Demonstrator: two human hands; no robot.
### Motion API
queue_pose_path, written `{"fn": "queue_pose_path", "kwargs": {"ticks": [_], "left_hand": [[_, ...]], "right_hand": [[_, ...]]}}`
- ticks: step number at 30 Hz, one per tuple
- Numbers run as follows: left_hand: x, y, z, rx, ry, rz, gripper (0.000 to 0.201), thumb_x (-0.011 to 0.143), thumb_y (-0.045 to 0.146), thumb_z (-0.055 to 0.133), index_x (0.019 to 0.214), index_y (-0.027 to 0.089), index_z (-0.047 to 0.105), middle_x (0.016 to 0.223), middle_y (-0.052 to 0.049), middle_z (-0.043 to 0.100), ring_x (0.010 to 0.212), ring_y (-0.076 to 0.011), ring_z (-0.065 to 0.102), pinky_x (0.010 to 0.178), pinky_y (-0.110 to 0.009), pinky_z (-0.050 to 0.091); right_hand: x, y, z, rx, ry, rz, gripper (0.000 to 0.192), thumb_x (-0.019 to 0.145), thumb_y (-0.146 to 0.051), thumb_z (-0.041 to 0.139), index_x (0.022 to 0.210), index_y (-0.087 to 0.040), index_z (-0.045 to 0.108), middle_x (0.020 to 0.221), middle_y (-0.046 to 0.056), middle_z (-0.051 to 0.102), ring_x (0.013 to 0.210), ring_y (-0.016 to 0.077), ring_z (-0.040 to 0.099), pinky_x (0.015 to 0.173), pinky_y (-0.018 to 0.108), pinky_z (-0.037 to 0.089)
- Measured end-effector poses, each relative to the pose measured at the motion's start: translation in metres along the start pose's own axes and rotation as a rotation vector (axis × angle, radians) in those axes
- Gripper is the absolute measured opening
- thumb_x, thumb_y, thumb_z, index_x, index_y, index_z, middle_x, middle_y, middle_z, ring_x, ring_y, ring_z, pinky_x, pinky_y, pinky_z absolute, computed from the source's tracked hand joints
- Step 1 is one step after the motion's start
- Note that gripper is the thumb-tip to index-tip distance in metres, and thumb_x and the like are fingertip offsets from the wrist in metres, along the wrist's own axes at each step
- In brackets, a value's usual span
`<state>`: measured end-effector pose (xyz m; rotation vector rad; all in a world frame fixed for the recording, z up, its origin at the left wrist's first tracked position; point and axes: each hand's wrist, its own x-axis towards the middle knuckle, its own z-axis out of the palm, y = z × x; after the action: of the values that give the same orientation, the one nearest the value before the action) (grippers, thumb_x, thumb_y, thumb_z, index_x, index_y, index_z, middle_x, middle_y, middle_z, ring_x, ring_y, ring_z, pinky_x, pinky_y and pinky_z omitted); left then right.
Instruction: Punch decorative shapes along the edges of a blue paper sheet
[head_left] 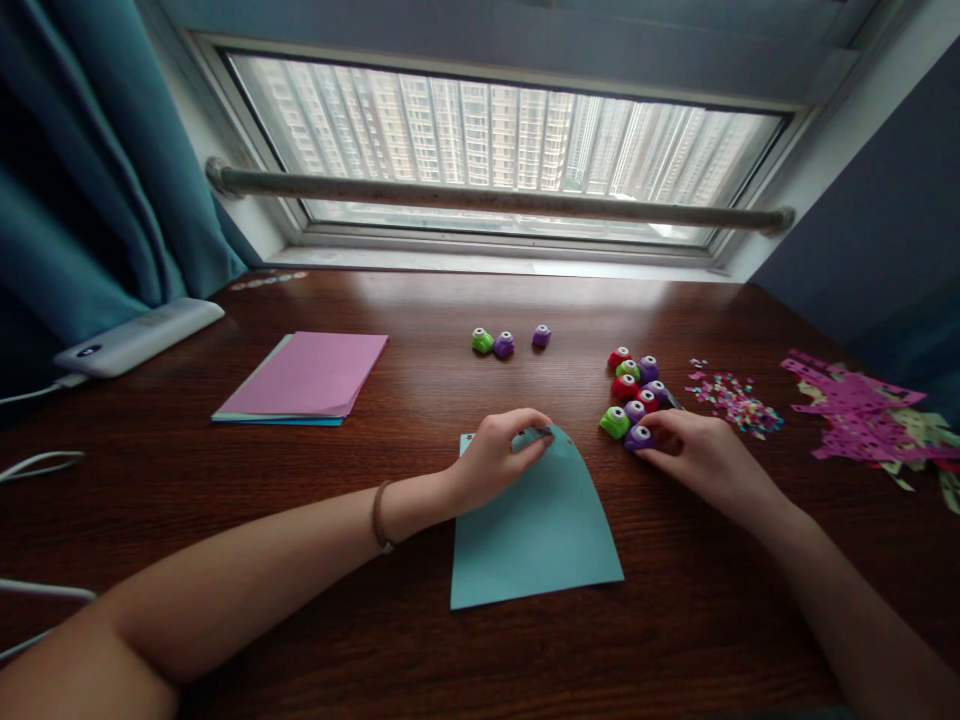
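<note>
A light blue sheet of paper lies in front of me, with small cut-out shapes along its far edge. My left hand pinches that far edge, and the paper bends up there. Something small and dark shows at its fingertips, too small to make out. To the right, my right hand has its thumb and fingers closed around a purple craft punch. This punch is at the near end of a cluster of red, green and purple punches, beside a green craft punch.
Farther back stand a green punch and two purple ones. A stack of coloured paper lies left, near a white device with a cable. Confetti and punched pink scraps lie right. A window bar crosses behind the table.
</note>
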<state>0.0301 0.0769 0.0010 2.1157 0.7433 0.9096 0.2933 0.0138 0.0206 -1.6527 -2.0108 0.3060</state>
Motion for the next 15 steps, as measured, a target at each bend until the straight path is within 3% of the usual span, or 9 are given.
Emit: {"fn": "queue_pose_path", "kwargs": {"ticks": [4,9,12,15], "left_hand": [[0.000,-0.001,0.001,0.001,0.021,-0.021,0.011,0.083,0.020,0.053,0.089,0.015,0.061,0.087,-0.004,0.065,0.079,-0.0151,0.060,0.076,-0.029,0.048],[0.000,-0.001,0.002,-0.001,0.022,-0.024,0.011,0.083,0.020,0.054,0.090,0.015,0.061,0.088,-0.004,0.066,0.080,-0.0153,0.061,0.078,-0.030,0.048],[0.001,0.000,0.002,-0.001,0.022,-0.020,0.011,0.083,0.020,0.054,0.089,0.015,0.061,0.087,-0.004,0.066,0.080,-0.0155,0.061,0.078,-0.030,0.048],[0.000,0.000,0.002,0.003,0.018,-0.015,0.011,0.083,0.019,0.054,0.090,0.015,0.061,0.088,-0.005,0.066,0.082,-0.0159,0.061,0.078,-0.030,0.048]], "right_hand": [[0.005,0.003,0.014,-0.042,0.052,0.006,0.018,0.078,-0.030,0.061,0.093,-0.019,0.059,0.087,0.006,0.062,0.070,0.0209,0.059,0.066,0.034,0.049],[0.010,-0.001,0.032,-0.225,0.265,0.019,0.020,0.081,-0.037,0.058,0.074,-0.020,0.050,0.071,0.004,0.055,0.060,0.0195,0.053,0.056,0.031,0.042],[0.010,-0.006,0.037,-0.173,0.205,0.021,0.024,0.082,-0.035,0.057,0.065,-0.021,0.047,0.063,0.001,0.054,0.056,0.0174,0.051,0.053,0.029,0.038],[0.012,-0.007,0.037,-0.025,0.141,0.002,0.021,0.083,-0.032,0.056,0.066,-0.020,0.055,0.064,0.002,0.059,0.059,0.0181,0.055,0.058,0.031,0.041]]}}
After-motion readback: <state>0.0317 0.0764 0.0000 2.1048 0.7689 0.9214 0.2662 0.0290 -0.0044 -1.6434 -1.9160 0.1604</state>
